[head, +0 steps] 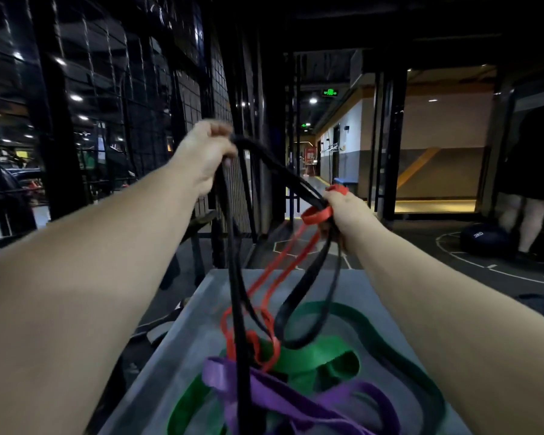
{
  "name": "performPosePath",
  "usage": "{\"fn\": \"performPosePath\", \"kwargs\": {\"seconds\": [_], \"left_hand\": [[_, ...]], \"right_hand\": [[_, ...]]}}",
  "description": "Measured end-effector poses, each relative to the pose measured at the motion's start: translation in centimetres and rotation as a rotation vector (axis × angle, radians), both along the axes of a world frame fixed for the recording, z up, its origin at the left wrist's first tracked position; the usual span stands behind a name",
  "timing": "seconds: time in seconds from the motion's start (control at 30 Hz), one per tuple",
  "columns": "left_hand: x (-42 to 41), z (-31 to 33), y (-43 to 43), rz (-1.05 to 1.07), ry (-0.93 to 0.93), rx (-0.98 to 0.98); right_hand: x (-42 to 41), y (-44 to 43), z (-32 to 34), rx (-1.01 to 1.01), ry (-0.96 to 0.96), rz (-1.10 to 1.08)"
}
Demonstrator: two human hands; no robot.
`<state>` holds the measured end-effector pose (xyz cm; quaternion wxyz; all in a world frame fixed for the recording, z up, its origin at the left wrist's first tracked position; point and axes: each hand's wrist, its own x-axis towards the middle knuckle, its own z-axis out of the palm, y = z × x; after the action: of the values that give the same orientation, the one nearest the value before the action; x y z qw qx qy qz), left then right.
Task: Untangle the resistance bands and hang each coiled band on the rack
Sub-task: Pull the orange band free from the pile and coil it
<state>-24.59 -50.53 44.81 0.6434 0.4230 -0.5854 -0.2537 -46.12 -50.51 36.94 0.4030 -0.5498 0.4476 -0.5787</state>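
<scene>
I am holding my left hand point(208, 152) up high, and its fingers point(220, 130) are curling tight round the top of a long thin black rubber band point(236, 277). The black strands are hanging straight down from that hand to the flat grey bench point(182, 356) below me. Other black strands are running across to my right hand point(343, 211), which is lower and further right. The fingers of my right hand are closing round a small loop of a thin orange-red rubber band point(274, 277) and round those black strands too. I cannot tell if the black strands are one band or two. The orange-red rubber band is hanging down and twisting round the black one just above the bench. Lying on the bench are a wide bright green rubber band point(327, 362), a long dark green rubber band point(390, 337) curving round it, and a wide purple rubber band point(264, 390) crossing over the bright green one. The black wire grid rack point(195, 98) is standing behind my left hand. Far off on the right, a person in dark clothes point(528, 183) is standing beside a dark round bag point(481, 238) on the floor.
</scene>
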Motion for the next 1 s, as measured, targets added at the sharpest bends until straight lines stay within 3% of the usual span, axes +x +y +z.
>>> {"fn": "performPosePath", "kwargs": {"seconds": [0.17,0.3,0.37,0.47,0.53,0.6,0.7,0.83,0.9,1.0], "left_hand": [[0.0,-5.7,0.4,-0.133,-0.325,0.413],[-3.6,-8.0,0.8,-0.255,-0.563,0.384],[-5.3,-9.0,0.7,-0.284,-0.682,0.318],[-6.7,-9.8,0.9,-0.369,-0.698,0.313],[-6.9,-10.1,0.8,-0.311,-0.739,0.325],[-6.8,-10.4,0.7,-0.219,-0.791,0.326],[-6.9,-10.7,0.6,-0.246,-0.785,0.344],[-7.6,-9.9,1.5,-0.213,-0.88,0.212],[-7.9,-9.8,1.7,-0.216,-0.808,0.137],[-7.6,-9.5,1.3,-0.227,-0.523,0.058]], "right_hand": [[-1.5,-0.9,-0.6,-0.042,0.081,-0.093],[-1.1,-0.7,-1.1,-0.114,0.456,-0.189],[-0.9,-0.7,-1.9,-0.117,0.517,-0.161],[-1.1,-0.4,-2.6,-0.108,0.473,-0.13],[-1.4,0.0,-2.7,-0.115,0.466,-0.113],[-1.5,0.0,-3.1,-0.12,0.513,-0.118],[-1.5,0.2,-3.8,-0.077,0.597,-0.097],[-1.3,0.4,-5.3,-0.015,0.534,-0.081],[-1.2,0.1,-6.0,0.015,0.413,-0.072],[-2.0,-2.2,-9.0,0.087,0.356,-0.009]]}}
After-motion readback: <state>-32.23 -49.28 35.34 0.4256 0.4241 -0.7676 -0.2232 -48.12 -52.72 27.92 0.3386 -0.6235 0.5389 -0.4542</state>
